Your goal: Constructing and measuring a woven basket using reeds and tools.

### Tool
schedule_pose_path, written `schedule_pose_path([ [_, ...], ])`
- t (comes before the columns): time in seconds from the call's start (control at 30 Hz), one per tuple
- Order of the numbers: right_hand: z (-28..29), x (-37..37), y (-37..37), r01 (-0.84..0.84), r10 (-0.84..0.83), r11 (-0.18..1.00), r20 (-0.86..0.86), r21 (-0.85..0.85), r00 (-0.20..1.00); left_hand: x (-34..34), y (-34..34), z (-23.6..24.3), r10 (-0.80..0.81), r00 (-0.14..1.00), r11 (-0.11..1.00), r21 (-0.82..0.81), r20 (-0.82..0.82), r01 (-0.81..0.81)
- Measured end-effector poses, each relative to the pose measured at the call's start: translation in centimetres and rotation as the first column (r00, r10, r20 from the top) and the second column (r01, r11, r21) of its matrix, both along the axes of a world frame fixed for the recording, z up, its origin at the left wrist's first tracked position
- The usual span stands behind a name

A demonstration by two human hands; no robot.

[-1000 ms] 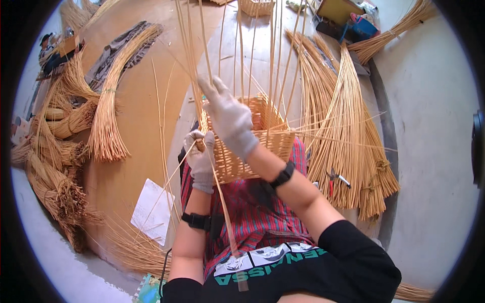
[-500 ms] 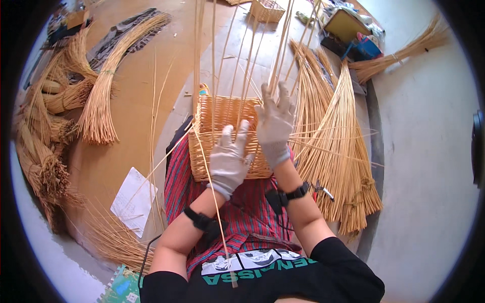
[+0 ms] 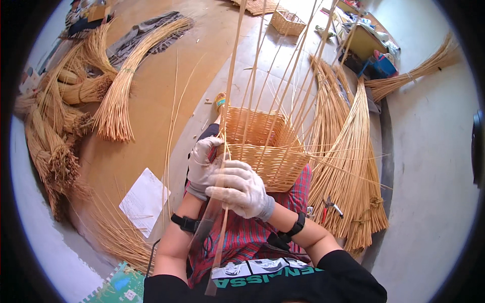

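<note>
A rectangular woven wicker basket [image 3: 273, 164] sits on my lap on red striped cloth [image 3: 235, 237], with long upright stakes [image 3: 256, 50] rising from it. My left hand [image 3: 204, 161], in a pale glove, pinches at the basket's near left corner where loose strands leave the weave. My right hand [image 3: 237, 187], also gloved, is just below it, its fingers bent round a pale strand [image 3: 221, 235] that hangs down over my shirt. The part of the strand inside my fingers is hidden.
Reed bundles [image 3: 113, 111] lie at the left and more [image 3: 343, 192] at the right, with pruning shears [image 3: 328, 209]. A white sheet [image 3: 144, 202] lies lower left, a small basket [image 3: 287, 22] ahead, crates [image 3: 371, 45] at the upper right. A person [image 3: 78, 20] is at the upper left.
My right hand has come down from among the stakes to beside my left hand and closed on the strand. My left hand has moved back to the corner.
</note>
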State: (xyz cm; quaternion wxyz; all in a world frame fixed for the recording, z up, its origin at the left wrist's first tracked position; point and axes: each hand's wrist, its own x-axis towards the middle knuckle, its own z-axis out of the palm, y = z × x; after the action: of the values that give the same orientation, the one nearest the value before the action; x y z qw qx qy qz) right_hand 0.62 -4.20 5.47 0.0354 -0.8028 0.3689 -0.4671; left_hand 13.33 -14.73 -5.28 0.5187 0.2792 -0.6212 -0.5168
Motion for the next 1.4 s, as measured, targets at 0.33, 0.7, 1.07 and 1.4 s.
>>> schedule_pose_path([
  [0.33, -2.2, 1.9, 0.7, -0.025, -0.051, 0.940, 0.211, 0.341, 0.976, 1.4, -1.6, 1.5, 0.124, 0.943, 0.917, -0.399, 0.309, 0.010],
  [0.7, -1.6, 9.1, -10.9, -0.444, -0.082, 0.733, 0.714, 0.516, 0.695, 0.9, -2.9, -6.8, 0.021, 1.000, 0.996, 0.087, 0.020, -0.022],
  [1.07, 2.3, -2.1, -14.3, 0.014, -0.160, 0.792, 0.186, 0.610, 0.969, -0.7, -6.0, -1.2, -0.297, 0.933, 0.760, 0.542, -0.201, 0.359],
  [1.4, -0.7, -1.8, 1.2, 0.049, -0.021, 0.986, -0.174, 0.158, 0.985, 1.2, -3.4, 2.5, -0.265, 0.901, 0.947, -0.083, 0.342, 0.310],
])
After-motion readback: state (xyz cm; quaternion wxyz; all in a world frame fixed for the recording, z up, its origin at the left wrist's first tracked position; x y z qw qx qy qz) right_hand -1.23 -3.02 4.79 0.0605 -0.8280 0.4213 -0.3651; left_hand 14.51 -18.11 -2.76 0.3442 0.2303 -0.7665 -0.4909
